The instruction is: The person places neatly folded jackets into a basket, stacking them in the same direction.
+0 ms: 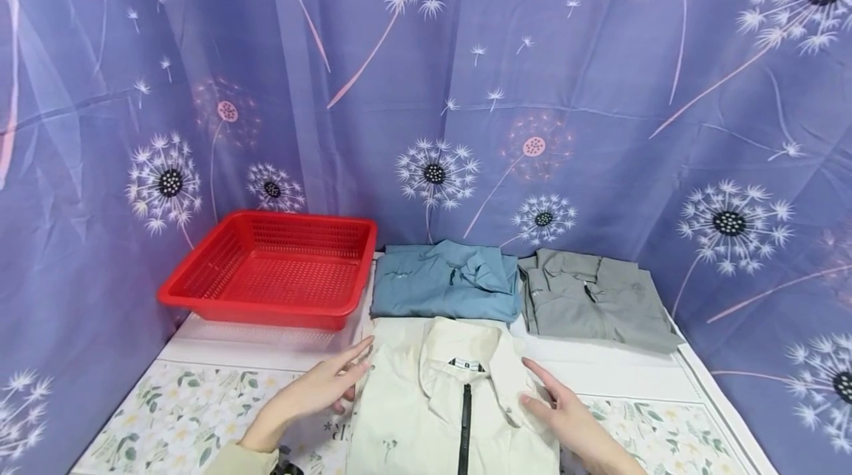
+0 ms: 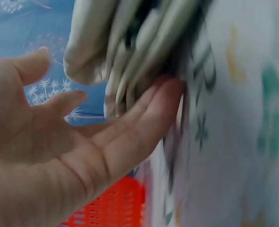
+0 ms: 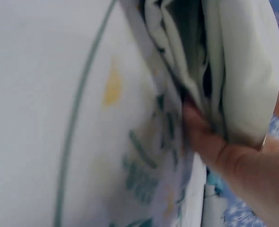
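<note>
A folded cream jacket (image 1: 413, 416) with a collar, a neck label and a black zip lies face up at the front of the table. At its left edge is my left hand (image 1: 326, 382). The left wrist view shows that hand's thumb raised apart from the cloth and its nearly straight fingers (image 2: 135, 127) reaching under the folded layers. On the opposite edge, my right hand (image 1: 566, 419) holds the jacket near the collar. In the right wrist view one finger (image 3: 210, 137) is tucked beneath the folds, while another shows beyond the cloth on the upper side.
Behind the cream jacket lie a folded blue garment (image 1: 433, 286) and, to its right, a folded grey garment (image 1: 599, 305). A red plastic basket (image 1: 266, 312) stands at the back left. A purple dandelion-print curtain (image 1: 492, 53) surrounds the flower-patterned table cover (image 1: 200, 401).
</note>
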`<action>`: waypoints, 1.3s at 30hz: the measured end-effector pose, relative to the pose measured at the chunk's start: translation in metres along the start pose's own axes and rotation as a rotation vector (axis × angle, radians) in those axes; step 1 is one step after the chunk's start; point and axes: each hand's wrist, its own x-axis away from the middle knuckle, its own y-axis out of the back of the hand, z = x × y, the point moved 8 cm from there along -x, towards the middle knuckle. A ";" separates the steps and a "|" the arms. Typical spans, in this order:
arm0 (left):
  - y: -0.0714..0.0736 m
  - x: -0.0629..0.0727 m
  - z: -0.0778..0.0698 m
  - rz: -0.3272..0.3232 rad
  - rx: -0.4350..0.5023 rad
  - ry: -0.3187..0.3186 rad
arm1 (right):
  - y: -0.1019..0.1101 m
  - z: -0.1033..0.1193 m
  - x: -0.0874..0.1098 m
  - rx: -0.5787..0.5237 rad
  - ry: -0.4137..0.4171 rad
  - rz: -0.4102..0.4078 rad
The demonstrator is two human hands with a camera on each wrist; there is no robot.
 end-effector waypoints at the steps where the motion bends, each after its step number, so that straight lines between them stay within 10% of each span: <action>1: -0.003 -0.001 0.000 0.031 0.038 0.000 | -0.002 -0.001 0.000 -0.053 -0.004 0.047; 6: -0.010 -0.003 0.000 0.137 0.130 -0.028 | -0.007 -0.006 0.000 -0.208 -0.013 0.200; 13: -0.010 -0.005 -0.004 0.119 -0.075 -0.190 | -0.006 -0.008 -0.001 -0.237 0.034 0.219; 39: -0.014 -0.001 -0.037 0.175 0.016 -0.297 | -0.001 0.037 0.014 -0.190 0.216 0.171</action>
